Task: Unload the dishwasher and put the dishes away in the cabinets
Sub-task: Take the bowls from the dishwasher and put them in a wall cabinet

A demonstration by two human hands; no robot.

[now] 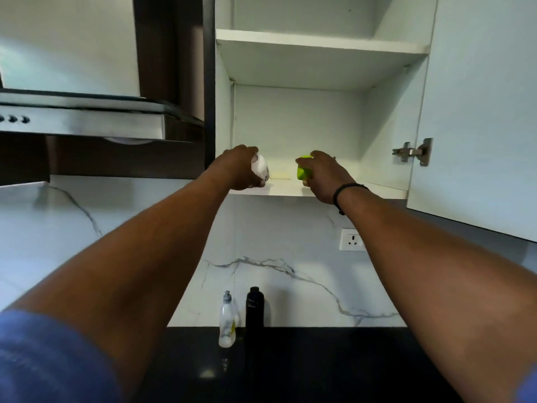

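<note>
Both my arms reach up into an open white wall cabinet (319, 82). My left hand (236, 167) grips a white cup (261, 169) at the left end of the lower shelf (284, 189). My right hand (324, 177) grips a lime-green cup (302, 171) a little to the right, over the same shelf. Whether either cup rests on the shelf is hidden by the fingers. The upper shelf (319, 45) shows nothing on it.
The cabinet door (479, 112) stands open at the right, with a metal hinge (412, 152). A range hood (87, 117) hangs at the left. Below, on the black counter (319, 365), stand a clear dish-soap bottle (227, 321) and a black bottle (254, 308). A wall socket (352, 239) sits on the marble backsplash.
</note>
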